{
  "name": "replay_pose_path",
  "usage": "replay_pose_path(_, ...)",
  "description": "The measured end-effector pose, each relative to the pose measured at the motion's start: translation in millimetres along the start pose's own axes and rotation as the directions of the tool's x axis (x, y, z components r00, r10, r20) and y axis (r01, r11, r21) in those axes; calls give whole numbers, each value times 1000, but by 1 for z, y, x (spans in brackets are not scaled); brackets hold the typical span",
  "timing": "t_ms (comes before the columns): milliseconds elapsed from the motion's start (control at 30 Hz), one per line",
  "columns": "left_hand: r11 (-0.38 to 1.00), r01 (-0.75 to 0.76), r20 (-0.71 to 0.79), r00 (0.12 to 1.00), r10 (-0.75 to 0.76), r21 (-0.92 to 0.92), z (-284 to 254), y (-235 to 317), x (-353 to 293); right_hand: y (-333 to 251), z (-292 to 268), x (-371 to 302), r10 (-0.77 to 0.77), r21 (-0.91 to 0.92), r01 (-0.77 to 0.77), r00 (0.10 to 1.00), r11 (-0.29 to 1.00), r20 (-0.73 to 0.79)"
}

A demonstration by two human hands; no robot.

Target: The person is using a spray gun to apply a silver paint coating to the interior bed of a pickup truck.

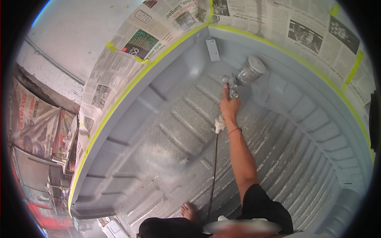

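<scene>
My right hand (230, 107) is closed around the handle of a spray gun (232, 82), its arm stretched far out ahead of me. A round, paint-smeared cup (252, 70) tops the gun, leaning to the right. From below the grip, past a whitish wrapping (220, 122), a dark hose (214, 166) hangs toward my feet. The gun is held near the far corner of a grey truck bed (238, 139), close to a small pale metal bracket (213, 49). Nothing of my left hand shows.
Yellow-green masking tape (119, 97) follows the bed's rim, with newspaper sheets (305, 35) beyond it. A ribbed wheel-arch hump (162, 142) rises on the left. My bare foot (189, 211) stands on the bed floor. A printed banner (35, 123) hangs outside at left.
</scene>
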State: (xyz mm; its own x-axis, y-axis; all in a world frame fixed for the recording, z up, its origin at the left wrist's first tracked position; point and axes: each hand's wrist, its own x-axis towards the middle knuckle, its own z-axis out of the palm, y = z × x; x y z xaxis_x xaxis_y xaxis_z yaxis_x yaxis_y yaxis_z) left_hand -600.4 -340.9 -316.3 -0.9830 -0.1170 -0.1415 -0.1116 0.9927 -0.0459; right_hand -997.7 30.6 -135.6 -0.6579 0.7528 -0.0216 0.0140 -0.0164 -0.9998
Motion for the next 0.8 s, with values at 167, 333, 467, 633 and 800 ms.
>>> replay_pose_path(167, 998, -11, 26, 1000, 13, -70, 1, -5, 0, -44, 6, -19, 15, 164, -21, 999, 986, 41)
replay_pose_path(333, 996, -88, -6, 996, 88, 31, -24, 6, -4, -85, -15, -38, 58, 416, -111, 989, 902, 138)
replay_pose_path(467, 997, 48, -37, 998, -51, -54, 7, 3, 1, -47, -13, -9, 1, 226, -22, 996, 974, 92)
replay_pose_path(633, 996, 86, 30, 996, -85, -29, 9, -18, 5, -31, -8, -10, -235, -234, 212, 969, 949, -72)
replay_pose_path(800, 852, 213, -212, 913, -348, -479, -150, -58, -62, -34, -19, -25, -76, -201, 148, 942, 968, 328)
